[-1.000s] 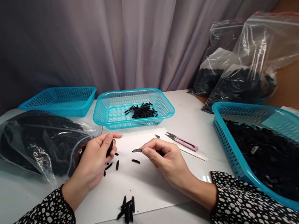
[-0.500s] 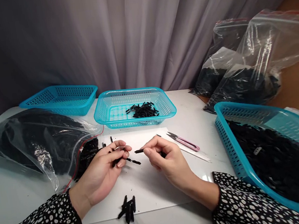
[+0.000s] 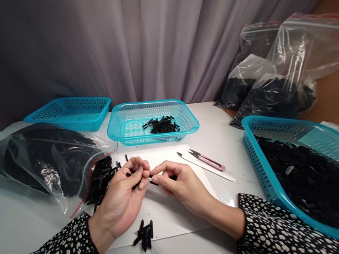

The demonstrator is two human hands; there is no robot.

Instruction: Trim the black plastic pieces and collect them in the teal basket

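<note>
My left hand (image 3: 127, 188) is closed on small black strip pieces (image 3: 136, 186), its thumb and fingertips pinched together. My right hand (image 3: 177, 181) pinches another small black piece (image 3: 151, 176) right by the left fingertips; whether the two pieces touch is hard to see. Both hands are above a white sheet (image 3: 174, 224). Near the sheet's front edge lies a little heap of black pieces (image 3: 145, 235). Beside my left hand, more black pieces (image 3: 100, 177) spill from the mouth of a large clear zip bag (image 3: 47, 162).
A blue basket (image 3: 155, 138) with a black pile stands behind the sheet, another blue basket (image 3: 89, 124) to its left. Pink-handled thread snips (image 3: 209, 161) and a pointed white tool (image 3: 207, 168) lie right. A fuller blue basket (image 3: 264, 172) and clear bags (image 3: 292, 53) occupy the right side.
My hands have come together: the right moved left with its black piece, and the left fingers closed further. The heap at the front has stayed put.
</note>
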